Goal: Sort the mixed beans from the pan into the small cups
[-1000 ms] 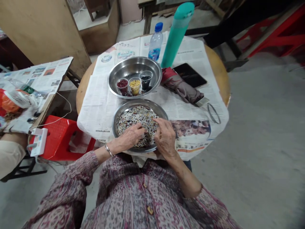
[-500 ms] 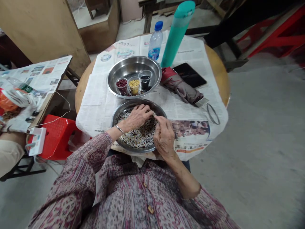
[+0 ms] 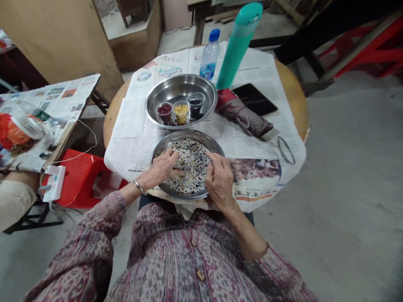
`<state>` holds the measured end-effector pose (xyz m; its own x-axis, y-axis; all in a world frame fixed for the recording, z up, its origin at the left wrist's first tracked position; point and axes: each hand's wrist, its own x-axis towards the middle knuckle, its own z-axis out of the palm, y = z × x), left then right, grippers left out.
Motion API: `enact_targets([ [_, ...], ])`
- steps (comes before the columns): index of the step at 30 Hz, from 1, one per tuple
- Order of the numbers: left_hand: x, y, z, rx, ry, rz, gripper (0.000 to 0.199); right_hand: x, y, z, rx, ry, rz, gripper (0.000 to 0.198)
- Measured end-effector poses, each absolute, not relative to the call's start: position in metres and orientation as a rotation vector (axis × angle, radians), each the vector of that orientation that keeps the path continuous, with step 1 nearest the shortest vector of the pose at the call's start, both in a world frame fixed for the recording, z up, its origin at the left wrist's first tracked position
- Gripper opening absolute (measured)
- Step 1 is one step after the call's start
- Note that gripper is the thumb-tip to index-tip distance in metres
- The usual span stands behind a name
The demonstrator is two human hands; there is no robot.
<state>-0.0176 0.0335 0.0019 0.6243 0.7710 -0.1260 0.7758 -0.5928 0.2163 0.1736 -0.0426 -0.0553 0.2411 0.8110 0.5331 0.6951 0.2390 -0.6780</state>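
Note:
A steel bowl [image 3: 215, 143] of mixed white, black, yellow and dark red grains [image 3: 192, 165] sits before me on the newspaper. My left hand [image 3: 162, 167] rests at the bowl's left side, its fingers spread over the grains. At the right side of that bowl is my right hand [image 3: 219, 179], fingers curled in and thumb against the index finger; what they hold, if anything, is hidden. Just beyond, a second steel bowl [image 3: 170, 86] holds clear cups: one of red beans [image 3: 165, 112], one of yellow grains [image 3: 181, 112] and one of black beans [image 3: 195, 105].
Behind the bowls stand a water bottle [image 3: 209, 56] and a tall teal bottle [image 3: 239, 44]. A folded umbrella [image 3: 244, 112] and a dark tablet [image 3: 255, 99] lie to the right. At left are a red stool [image 3: 78, 178], a power strip [image 3: 54, 183] and a small fan [image 3: 28, 126].
My left hand has moved left and toward me, from the bowl's far middle to its left side, spreading its fingers and uncovering the grains. My right hand stays at the right rim.

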Motion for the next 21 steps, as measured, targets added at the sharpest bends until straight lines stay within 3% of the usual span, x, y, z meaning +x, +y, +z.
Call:
enact_targets([
  [5,0.001,0.019,-0.006,2.568,1.001,0.070,0.018,0.174,-0.042,-0.057,-1.485,-1.499,0.121,0.037],
  [15,0.026,0.066,-0.002,2.779,1.235,0.198,0.034,0.174,-0.040,-0.058,-1.493,-1.496,0.125,0.039],
  [21,0.013,0.046,0.000,2.680,0.997,0.015,0.025,0.174,-0.041,-0.055,-1.481,-1.504,0.087,0.036],
])
